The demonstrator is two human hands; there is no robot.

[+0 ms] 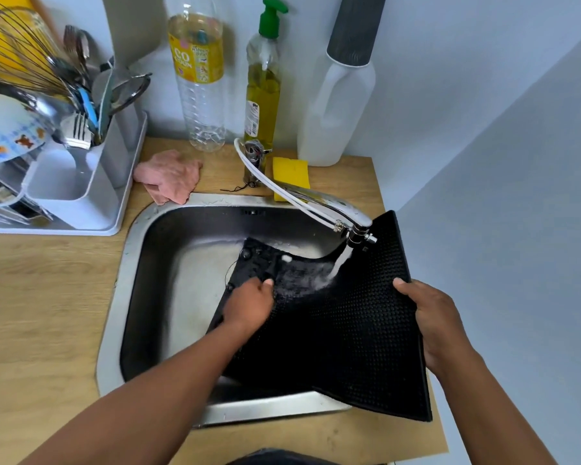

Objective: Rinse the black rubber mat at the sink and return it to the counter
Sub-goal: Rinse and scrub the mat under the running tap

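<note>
The black rubber mat (pixel 353 327), covered in small studs, lies bent across the steel sink (pixel 138 263), its left part down in the basin and its right edge raised over the sink's rim. Water runs from the chrome tap (pixel 329 204) onto the mat's middle. My left hand (pixel 249 305) presses on the wet left part of the mat, fingers curled against it. My right hand (pixel 433 320) grips the mat's raised right edge, thumb on top.
A white dish rack (pixel 81 182) with cutlery and a plate stands at the left. Behind the sink are a pink cloth (pixel 168 176), a yellow sponge (pixel 291 172), a soap bottle (pixel 262 88), a clear plastic bottle (pixel 198 78) and a white jug (pixel 342 105). A wall closes the right side.
</note>
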